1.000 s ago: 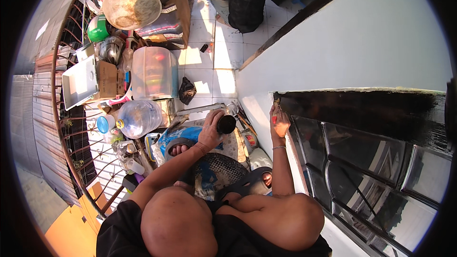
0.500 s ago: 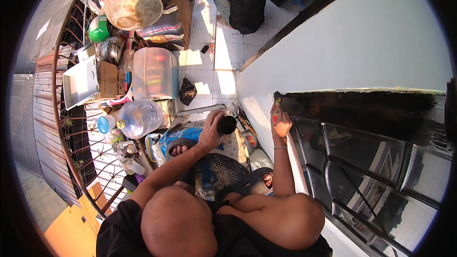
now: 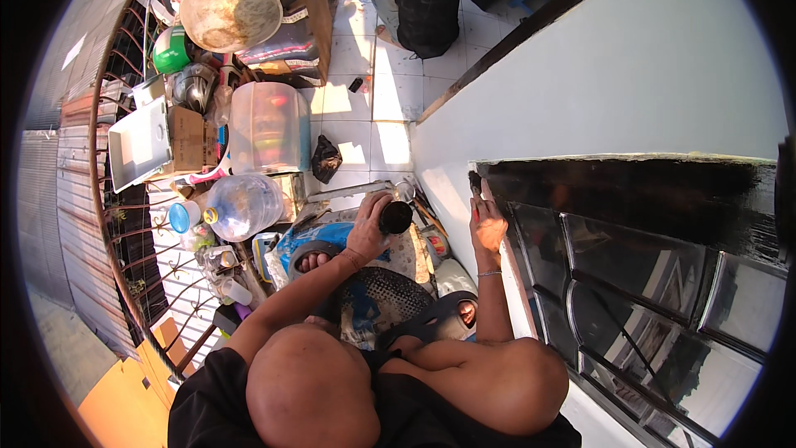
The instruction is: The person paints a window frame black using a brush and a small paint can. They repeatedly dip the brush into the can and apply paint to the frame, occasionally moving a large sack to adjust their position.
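My left hand is closed around a small round container of black paint, holding it out over the cluttered ground. My right hand grips a paintbrush, its dark bristles upward in the picture. The bristles are at the left end of a black-painted frame board, beside the edge of the pale wall. Most of the brush handle is hidden by my fingers. Below my left hand lies a blue and white sack, and my sandalled feet rest near it.
To the right is a window with dark bars. At left stand a large clear water bottle, a translucent plastic bin, a dirty basin and a curved metal railing. Farther off, a person in black sits on the tiled floor.
My right hand and the brush have shifted slightly, and the bristles are now a little left and lower, at the board's end. My left hand and the paint container stay in place.
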Available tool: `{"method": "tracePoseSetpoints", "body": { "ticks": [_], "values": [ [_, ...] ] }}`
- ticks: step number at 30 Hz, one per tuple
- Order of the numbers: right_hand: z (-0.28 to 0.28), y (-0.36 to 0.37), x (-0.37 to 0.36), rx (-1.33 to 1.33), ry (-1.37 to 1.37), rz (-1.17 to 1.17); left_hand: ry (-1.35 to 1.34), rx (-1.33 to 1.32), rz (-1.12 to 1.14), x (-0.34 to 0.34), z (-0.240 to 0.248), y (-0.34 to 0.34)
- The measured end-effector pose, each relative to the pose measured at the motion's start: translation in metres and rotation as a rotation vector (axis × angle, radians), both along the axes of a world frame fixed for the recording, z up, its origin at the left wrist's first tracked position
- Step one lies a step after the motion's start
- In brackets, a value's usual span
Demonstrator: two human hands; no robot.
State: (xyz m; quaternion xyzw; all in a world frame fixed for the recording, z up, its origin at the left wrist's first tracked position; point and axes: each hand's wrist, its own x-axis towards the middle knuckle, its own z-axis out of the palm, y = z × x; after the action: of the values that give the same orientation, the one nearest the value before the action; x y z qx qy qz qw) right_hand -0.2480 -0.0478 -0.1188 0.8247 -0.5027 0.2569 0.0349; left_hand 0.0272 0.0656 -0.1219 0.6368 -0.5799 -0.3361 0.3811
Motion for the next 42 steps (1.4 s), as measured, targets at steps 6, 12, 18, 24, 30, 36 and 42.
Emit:
{"method": "tracePoseSetpoints", "body": {
  "ticks": [6, 12, 18, 24, 30, 36, 42],
  "values": [
    [0.002, 0.003, 0.002, 0.201, -0.066, -0.120, -0.019, -0.013, 0.009, -0.001, -0.006, 0.001],
    [-0.017, -0.003, 0.000, 0.259, 0.195, 0.020, -0.013, -0.028, 0.025, -0.002, 0.002, -0.001],
    [-0.023, -0.016, -0.007, 0.199, 0.205, 0.037, 0.017, -0.021, 0.018, 0.000, -0.003, 0.001],
    [-0.008, -0.006, 0.003, -0.089, 0.203, -0.017, -0.030, -0.013, 0.016, 0.000, 0.000, 0.001],
    [-0.009, -0.012, 0.000, 0.038, 0.196, 0.060, -0.014, -0.016, 0.000, 0.000, -0.002, 0.000],
    [0.010, -0.007, -0.004, -0.185, 0.165, -0.016, -0.009, 0.003, 0.011, 0.001, -0.002, 0.002],
    [-0.010, -0.006, -0.025, -0.053, 0.242, 0.120, -0.022, -0.034, 0.006, -0.002, 0.002, -0.001]
  ]
}}
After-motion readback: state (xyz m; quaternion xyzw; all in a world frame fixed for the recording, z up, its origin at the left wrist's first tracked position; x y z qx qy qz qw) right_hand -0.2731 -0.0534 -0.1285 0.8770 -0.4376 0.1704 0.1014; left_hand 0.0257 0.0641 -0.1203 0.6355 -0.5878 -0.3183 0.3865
